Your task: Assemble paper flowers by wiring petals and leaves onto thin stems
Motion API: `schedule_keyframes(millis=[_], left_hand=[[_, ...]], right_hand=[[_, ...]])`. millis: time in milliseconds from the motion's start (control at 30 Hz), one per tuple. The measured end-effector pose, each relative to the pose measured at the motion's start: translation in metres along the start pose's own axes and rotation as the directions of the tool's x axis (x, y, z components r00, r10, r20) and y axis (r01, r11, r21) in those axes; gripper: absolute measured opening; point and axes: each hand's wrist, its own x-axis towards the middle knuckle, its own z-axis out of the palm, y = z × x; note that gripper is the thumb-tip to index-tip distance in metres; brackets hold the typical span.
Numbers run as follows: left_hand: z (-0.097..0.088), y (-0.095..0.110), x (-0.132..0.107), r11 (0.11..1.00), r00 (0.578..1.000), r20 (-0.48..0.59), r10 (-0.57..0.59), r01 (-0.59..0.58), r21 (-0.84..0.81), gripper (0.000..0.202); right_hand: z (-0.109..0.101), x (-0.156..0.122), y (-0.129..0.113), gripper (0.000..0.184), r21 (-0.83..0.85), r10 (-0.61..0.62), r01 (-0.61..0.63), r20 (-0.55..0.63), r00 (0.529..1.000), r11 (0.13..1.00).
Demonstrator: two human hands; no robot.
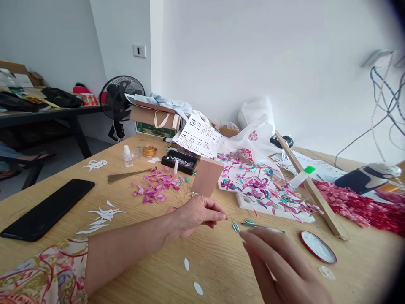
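Note:
My left hand [199, 215] reaches in from the left with thumb and fingertips pinched together. A thin wire, hard to make out, seems to run from that pinch toward a small teal leaf-shaped petal [236, 227]. My right hand [281, 261], slightly blurred, is just right of this petal. Its fingers are bent and drawn together at the tips; anything between them is too small to see. Behind the petal, a second teal petal [249, 221] lies beside metal tweezers [265, 228]. Two white petal shapes [186, 264] are on the table below my hands.
Pink petals [155, 185], a wooden block [207, 177] and a black tray [179, 161] stand behind my left hand. Wired flowers rest on white foam [275, 210]. At right are a round red-rimmed dish [318, 247] and a wooden bar [325, 211]. A black phone [47, 209] lies left.

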Motion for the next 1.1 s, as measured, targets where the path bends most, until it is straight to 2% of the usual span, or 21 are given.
schedule_keyframes(millis=[67, 133, 267, 433, 600, 733, 800, 833, 867, 933, 967, 1000, 1033, 1067, 1100], left_hand=[[-0.002, 0.000, -0.001, 0.995, 0.995, 0.084, -0.060, 0.066, -0.068, 0.020], [-0.004, 0.000, -0.001, 0.986, 0.981, 0.154, -0.118, 0.134, -0.097, 0.018], [-0.005, 0.000, 0.001, 0.968, 0.948, 0.239, -0.209, 0.236, -0.090, 0.014], [-0.003, 0.000, -0.001, 0.960, 0.930, 0.270, -0.251, 0.275, -0.055, 0.016], [-0.002, -0.003, -0.001, 0.972, 0.945, 0.236, -0.224, 0.233, -0.010, 0.017], [0.002, -0.007, 0.001, 0.979, 0.983, 0.156, -0.099, 0.068, 0.190, 0.011], [0.004, -0.008, 0.000, 0.913, 0.990, 0.123, 0.063, -0.107, 0.395, 0.007], [0.005, -0.009, -0.002, 0.832, 0.977, 0.135, 0.166, -0.213, 0.513, 0.007], [0.005, -0.010, -0.003, 0.714, 0.947, 0.178, 0.269, -0.320, 0.623, 0.010], [0.006, -0.012, -0.005, 0.412, 0.847, 0.331, 0.415, -0.500, 0.762, 0.017], [0.005, -0.013, -0.006, 0.280, 0.800, 0.410, 0.438, -0.555, 0.783, 0.020], [0.005, -0.015, -0.006, 0.195, 0.769, 0.459, 0.444, -0.583, 0.789, 0.023], [0.004, -0.016, -0.005, 0.172, 0.762, 0.468, 0.448, -0.587, 0.791, 0.024], [0.003, -0.016, -0.004, 0.218, 0.779, 0.430, 0.456, -0.566, 0.795, 0.022], [0.003, -0.016, -0.002, 0.328, 0.821, 0.349, 0.452, -0.517, 0.790, 0.019]], right_hand=[[0.015, 0.004, 0.020, 0.024, -0.145, -0.053, 0.051, -0.010, 0.999, 0.988], [0.025, 0.003, 0.032, 0.025, -0.219, -0.105, 0.104, 0.008, 0.994, 0.970], [0.027, -0.005, 0.039, 0.028, -0.173, -0.143, 0.151, 0.056, 0.988, 0.973], [0.023, -0.014, 0.040, 0.028, -0.087, -0.141, 0.147, 0.070, 0.988, 0.985], [0.025, -0.013, 0.033, 0.025, 0.035, -0.036, 0.033, 0.110, 0.993, 0.999], [0.029, -0.010, 0.024, 0.017, 0.150, 0.159, -0.175, 0.113, 0.981, 0.973], [0.034, -0.010, 0.022, 0.014, 0.198, 0.327, -0.350, 0.139, 0.935, 0.916], [0.037, -0.011, 0.022, 0.015, 0.231, 0.425, -0.454, 0.167, 0.890, 0.861], [0.041, -0.012, 0.022, 0.017, 0.277, 0.516, -0.557, 0.209, 0.830, 0.783], [0.048, -0.014, 0.024, 0.021, 0.391, 0.645, -0.723, 0.332, 0.688, 0.570], [0.050, -0.014, 0.025, 0.024, 0.441, 0.669, -0.772, 0.401, 0.626, 0.459], [0.052, -0.015, 0.027, 0.026, 0.475, 0.673, -0.801, 0.459, 0.580, 0.366], [0.052, -0.015, 0.028, 0.026, 0.490, 0.673, -0.814, 0.491, 0.553, 0.311], [0.051, -0.016, 0.030, 0.026, 0.489, 0.680, -0.815, 0.486, 0.549, 0.309], [0.049, -0.016, 0.031, 0.025, 0.473, 0.695, -0.804, 0.439, 0.570, 0.360]])
